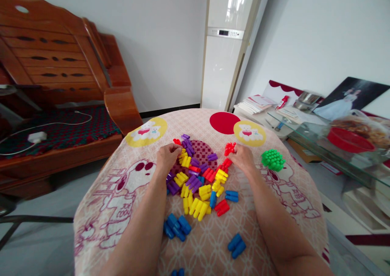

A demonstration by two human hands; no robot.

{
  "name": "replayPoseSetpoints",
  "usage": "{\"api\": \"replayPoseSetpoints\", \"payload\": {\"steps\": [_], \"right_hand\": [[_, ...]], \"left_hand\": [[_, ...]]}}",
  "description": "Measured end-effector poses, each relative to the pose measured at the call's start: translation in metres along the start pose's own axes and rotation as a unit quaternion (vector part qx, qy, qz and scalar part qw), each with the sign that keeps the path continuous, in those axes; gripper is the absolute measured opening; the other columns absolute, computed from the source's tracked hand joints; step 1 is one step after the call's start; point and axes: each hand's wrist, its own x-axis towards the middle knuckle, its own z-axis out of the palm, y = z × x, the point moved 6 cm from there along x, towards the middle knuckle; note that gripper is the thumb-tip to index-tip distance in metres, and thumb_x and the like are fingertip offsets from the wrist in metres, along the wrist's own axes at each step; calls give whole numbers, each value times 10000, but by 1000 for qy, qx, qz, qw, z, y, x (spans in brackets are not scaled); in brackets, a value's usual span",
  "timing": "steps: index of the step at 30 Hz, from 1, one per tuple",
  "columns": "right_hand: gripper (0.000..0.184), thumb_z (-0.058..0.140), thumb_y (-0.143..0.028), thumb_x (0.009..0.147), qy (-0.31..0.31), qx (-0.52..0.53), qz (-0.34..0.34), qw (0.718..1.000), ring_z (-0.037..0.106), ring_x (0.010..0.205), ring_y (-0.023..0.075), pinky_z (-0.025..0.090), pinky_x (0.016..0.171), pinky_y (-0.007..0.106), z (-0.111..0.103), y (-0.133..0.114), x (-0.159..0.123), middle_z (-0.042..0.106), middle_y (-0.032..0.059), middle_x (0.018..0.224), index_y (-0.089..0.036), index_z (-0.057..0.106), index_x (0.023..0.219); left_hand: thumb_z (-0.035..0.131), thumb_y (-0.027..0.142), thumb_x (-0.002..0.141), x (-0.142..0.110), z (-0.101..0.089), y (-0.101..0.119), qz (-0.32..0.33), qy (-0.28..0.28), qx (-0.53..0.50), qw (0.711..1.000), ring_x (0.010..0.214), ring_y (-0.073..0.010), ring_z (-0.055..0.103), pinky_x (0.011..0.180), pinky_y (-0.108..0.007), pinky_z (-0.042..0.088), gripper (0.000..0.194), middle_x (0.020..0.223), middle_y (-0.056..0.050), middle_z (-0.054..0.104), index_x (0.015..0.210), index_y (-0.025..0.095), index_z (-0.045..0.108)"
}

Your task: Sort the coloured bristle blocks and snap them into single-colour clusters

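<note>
Bullet-shaped plastic toy building blocks lie in a loose pile in front of me. My left hand [167,157] is closed at the far left of the pile, its fingertips at a small red block [176,141] that shows just beyond them. My right hand [242,157] pinches a cluster of joined red blocks [229,148] on the far right side. Between the hands are purple blocks [193,182], yellow blocks [198,208] and more red blocks [209,174]. Closer to me are blue blocks [176,226]. A joined group of green blocks [273,160] sits right of my right hand.
The blocks rest on a round table with a patterned tablecloth [201,251]. A wooden bench [61,65] stands to the left. A white cabinet-like unit [224,65] is behind. On the right, a glass shelf [313,140] carries a red bowl [350,140] and a photo [350,97].
</note>
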Motion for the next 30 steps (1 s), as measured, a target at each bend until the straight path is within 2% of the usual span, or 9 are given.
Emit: {"api": "replayPoseSetpoints", "payload": {"steps": [4,11,16,21,24,26,30], "right_hand": [[262,539,-295,870,25,-16,35,999,682,879,219,410,692,255,0,0,-3,747,144,950,-152,694,1026],[298,519,-326,915,31,-11,62,998,696,900,228,431,718,260,1,-1,-7,747,156,969,-142,676,1088],[313,508,-340,936,40,-14,68,997,702,895,234,433,717,262,2,-5,-10,746,168,965,-126,675,1091],[317,529,-372,930,21,-16,63,998,700,897,232,434,721,258,-1,-2,-9,749,175,979,-139,718,1031],[260,565,-336,896,-6,-25,21,999,690,889,227,425,708,255,-7,-2,-6,754,160,958,-157,753,909],[220,563,-260,877,-34,-21,-46,998,681,871,215,418,707,252,-8,-9,-6,756,134,912,-170,760,837],[249,550,-105,804,-93,-3,-171,981,665,875,208,429,749,256,-7,-25,-14,756,108,911,-177,772,892]], "left_hand": [[596,378,720,-2,-1,4,-2,-2,-1,1000,647,-175,623,626,-261,446,261,668,-28,697,811,177,735],[596,377,714,-3,-1,6,-2,1,-2,1000,650,-178,627,641,-268,453,260,663,-25,695,809,177,733],[587,365,718,-2,-1,5,3,1,14,1000,652,-177,625,629,-263,445,258,671,-27,698,811,177,738],[598,375,720,0,0,1,4,5,18,1000,684,-184,636,635,-260,448,263,682,-30,711,820,184,749],[603,375,719,0,0,-2,1,6,15,1000,678,-184,634,640,-262,454,262,673,-29,708,821,184,751],[600,370,721,0,0,-1,3,4,11,1000,665,-181,630,640,-264,455,261,665,-26,704,822,182,750],[589,361,727,-1,0,2,8,-2,5,1000,647,-178,627,636,-267,450,260,663,-26,698,819,174,745]]}}
